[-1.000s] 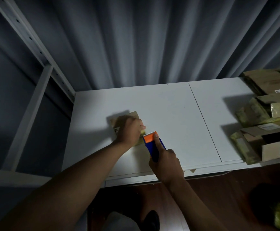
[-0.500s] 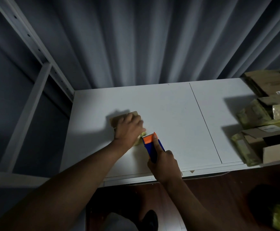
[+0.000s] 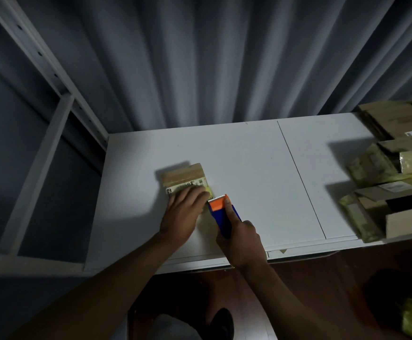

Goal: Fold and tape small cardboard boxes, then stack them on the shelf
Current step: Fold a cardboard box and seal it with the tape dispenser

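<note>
While left hand (image 3: 184, 212) presses, box (image 3: 184, 179) label print stays unreadable.

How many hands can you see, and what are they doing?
2. The left hand presses flat on the small cardboard box on the white table. The right hand grips the tape dispenser beside it.

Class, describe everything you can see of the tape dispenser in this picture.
The tape dispenser has an orange head with a toothed metal edge and a blue plastic handle. The right hand grips the handle, index finger lying along it. Its head sits at the near right corner of the small cardboard box, over the white table.
</note>
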